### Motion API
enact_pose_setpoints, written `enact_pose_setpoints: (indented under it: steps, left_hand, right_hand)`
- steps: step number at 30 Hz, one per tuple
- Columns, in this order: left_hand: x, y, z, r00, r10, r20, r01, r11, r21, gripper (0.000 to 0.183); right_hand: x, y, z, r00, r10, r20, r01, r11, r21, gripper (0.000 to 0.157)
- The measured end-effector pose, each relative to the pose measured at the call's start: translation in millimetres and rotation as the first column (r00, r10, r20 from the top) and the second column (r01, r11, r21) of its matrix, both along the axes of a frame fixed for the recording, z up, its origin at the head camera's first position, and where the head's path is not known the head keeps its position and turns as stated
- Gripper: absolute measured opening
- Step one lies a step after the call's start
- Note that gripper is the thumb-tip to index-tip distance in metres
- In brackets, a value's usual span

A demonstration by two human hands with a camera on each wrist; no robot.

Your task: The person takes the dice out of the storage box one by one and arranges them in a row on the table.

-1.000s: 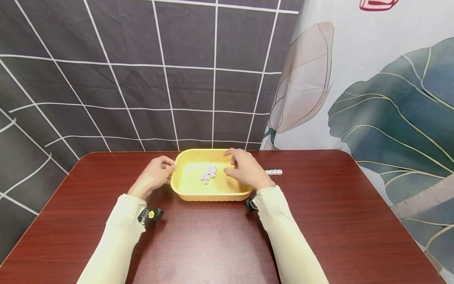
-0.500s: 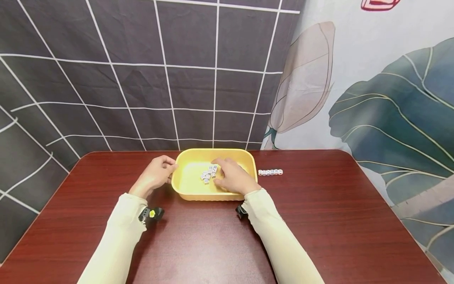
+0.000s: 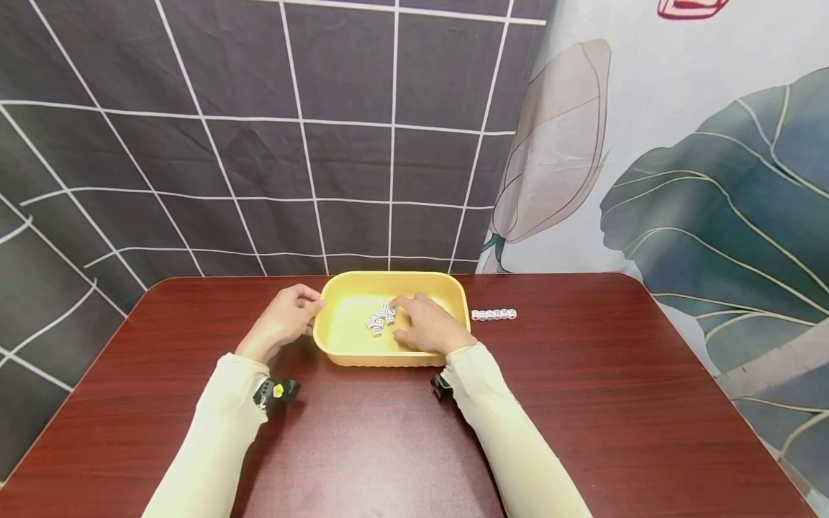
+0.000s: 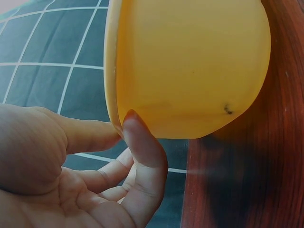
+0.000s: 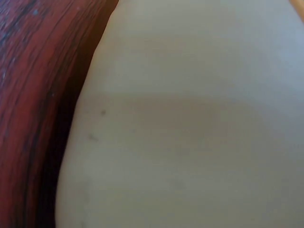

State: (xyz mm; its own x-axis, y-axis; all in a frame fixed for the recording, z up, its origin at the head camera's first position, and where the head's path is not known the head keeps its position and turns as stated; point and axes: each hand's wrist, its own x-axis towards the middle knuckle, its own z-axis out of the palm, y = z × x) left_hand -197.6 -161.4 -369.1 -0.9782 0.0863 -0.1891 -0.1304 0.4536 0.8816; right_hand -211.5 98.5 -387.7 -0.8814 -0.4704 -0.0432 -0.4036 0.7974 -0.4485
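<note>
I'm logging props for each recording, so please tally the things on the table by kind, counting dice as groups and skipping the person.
Yellow tray: 1
Dice cluster inside it: 1
Dice row to its right: 1
Total: 3 (single dice too small to count reliably)

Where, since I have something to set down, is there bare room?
Right of the dice row, the table is bare to its edge. Bare too: between the sleeves in front of the tray, and left of the left sleeve. Crowded: inside the tray, around the loose dice and right grip, and its left end, where the left grip pinches the rim.
</note>
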Motion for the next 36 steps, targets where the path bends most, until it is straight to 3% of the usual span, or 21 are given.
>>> enact_pose_setpoints:
  steps: [5,12,21,36]
  left_hand:
    - [-0.2,0.6,0.2,1.0,0.003,0.001,-0.003,1.0,-0.002,0.027]
    - [-1.0,1.3,0.3,1.0,0.004,0.001,-0.004,1.0,-0.001,0.026]
    - [-1.6,1.2,0.8,1.0,0.004,-0.001,-0.005,1.0,-0.001,0.026]
    - [-0.4,0.5,-0.8,1.0,-0.01,0.004,0.01,1.0,-0.003,0.026]
  right_hand:
    - [0.0,1.2,2.2,0.999,-0.027,-0.024,0.027,1.0,-0.011,0.037]
    - [0.4,1.6,3.7,0.999,-0.028,-0.034,0.029,0.999,0.023,0.051]
    - [-1.6,2.2,5.1,0.992,-0.123,-0.034,0.125,0.992,0.034,0.018]
    - [-3.7,7.6,5.0,0.99,-0.142,-0.004,0.142,0.99,-0.025,0.006]
